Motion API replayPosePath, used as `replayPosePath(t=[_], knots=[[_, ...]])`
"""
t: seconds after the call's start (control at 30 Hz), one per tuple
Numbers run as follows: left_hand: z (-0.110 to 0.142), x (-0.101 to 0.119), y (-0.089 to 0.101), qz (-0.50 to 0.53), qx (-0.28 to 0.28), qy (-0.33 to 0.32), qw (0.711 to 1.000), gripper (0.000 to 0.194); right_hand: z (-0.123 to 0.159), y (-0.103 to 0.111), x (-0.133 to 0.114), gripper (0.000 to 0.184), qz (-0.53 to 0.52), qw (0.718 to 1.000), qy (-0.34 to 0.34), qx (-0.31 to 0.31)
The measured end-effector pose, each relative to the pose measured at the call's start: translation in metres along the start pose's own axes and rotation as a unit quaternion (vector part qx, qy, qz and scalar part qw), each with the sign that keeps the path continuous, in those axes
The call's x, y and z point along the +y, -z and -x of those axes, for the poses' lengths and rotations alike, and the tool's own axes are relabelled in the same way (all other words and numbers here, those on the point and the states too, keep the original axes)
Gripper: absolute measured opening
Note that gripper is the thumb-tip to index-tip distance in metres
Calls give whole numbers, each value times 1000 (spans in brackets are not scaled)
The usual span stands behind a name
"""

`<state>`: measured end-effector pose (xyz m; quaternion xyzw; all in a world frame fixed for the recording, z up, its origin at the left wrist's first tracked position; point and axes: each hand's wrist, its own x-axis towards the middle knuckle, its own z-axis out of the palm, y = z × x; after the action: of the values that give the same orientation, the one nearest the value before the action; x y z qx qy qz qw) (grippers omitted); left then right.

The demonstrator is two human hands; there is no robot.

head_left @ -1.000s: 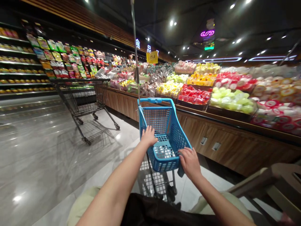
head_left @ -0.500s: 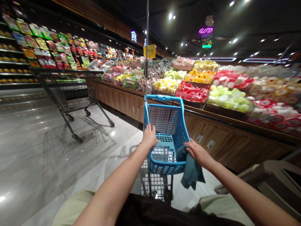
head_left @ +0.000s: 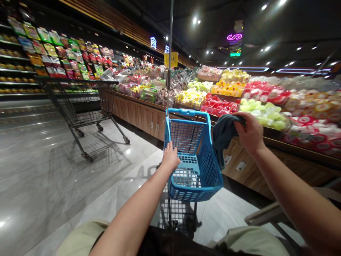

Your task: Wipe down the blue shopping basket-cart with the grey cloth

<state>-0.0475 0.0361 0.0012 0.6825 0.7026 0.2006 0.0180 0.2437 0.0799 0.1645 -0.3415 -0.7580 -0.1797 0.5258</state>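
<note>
A small blue plastic basket cart (head_left: 205, 170) stands right in front of me on a wheeled frame, with a tall metal pole (head_left: 169, 53) rising from its front. My left hand (head_left: 170, 159) rests closed on the basket's left rim. My right hand (head_left: 249, 132) is raised to the right of the basket, above its rim, fingers closed on a dark blue-grey cloth (head_left: 222, 137) that hangs down beside the basket's right wall. The basket looks empty inside.
A long wooden counter (head_left: 255, 167) piled with packaged sweets in red, green and yellow runs along the right. A black wire shopping cart (head_left: 80, 106) stands on the glossy grey floor at left, with snack shelves (head_left: 39, 53) behind. A chair frame (head_left: 271, 213) sits at lower right.
My right hand lifted off the basket's near right corner, pulling the cloth up and away to the right. My left hand stayed on the left rim. The view shifted slightly.
</note>
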Motion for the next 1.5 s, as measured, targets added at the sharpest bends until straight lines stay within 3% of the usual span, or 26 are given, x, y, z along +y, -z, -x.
replayPosePath(t=[0.1,0.23,0.3,0.37,0.47,0.6,0.7,0.83,0.93,1.03,1.17,1.3,1.5], knots=[[-1,0,0,8,-3,-5,1000,56,-19,21,-14,24,36,998,42,37],[-3,0,-1,19,-8,-14,1000,52,-27,34,-12,26,73,993,33,87],[-4,-1,-1,23,-9,-17,1000,50,-25,27,-3,26,72,996,39,40],[-4,-2,-1,26,-9,-18,999,47,-16,11,7,26,55,995,56,-63],[-3,-3,0,28,-7,-20,999,45,18,-18,18,31,16,983,51,-178],[-2,-6,1,27,-2,-25,999,42,94,-43,16,28,-52,951,77,-294],[-1,-8,1,27,-2,-27,999,41,144,-42,6,23,-90,932,44,-349],[-1,-7,1,31,-1,-29,999,39,177,-21,-9,34,-123,920,-18,-372],[-2,-6,2,35,-7,-38,999,43,181,-11,-17,54,-102,904,-14,-414],[-3,-6,2,35,-21,-51,998,52,173,-22,-11,68,-41,903,-45,-426],[-4,-8,3,31,-32,-59,997,55,149,-59,12,55,22,895,-126,-427],[-4,-7,2,38,-27,-46,998,51,131,-88,18,39,57,893,-134,-426],[-2,-12,2,20,-9,-14,1000,44,148,-78,-26,33,90,893,-127,-422]])
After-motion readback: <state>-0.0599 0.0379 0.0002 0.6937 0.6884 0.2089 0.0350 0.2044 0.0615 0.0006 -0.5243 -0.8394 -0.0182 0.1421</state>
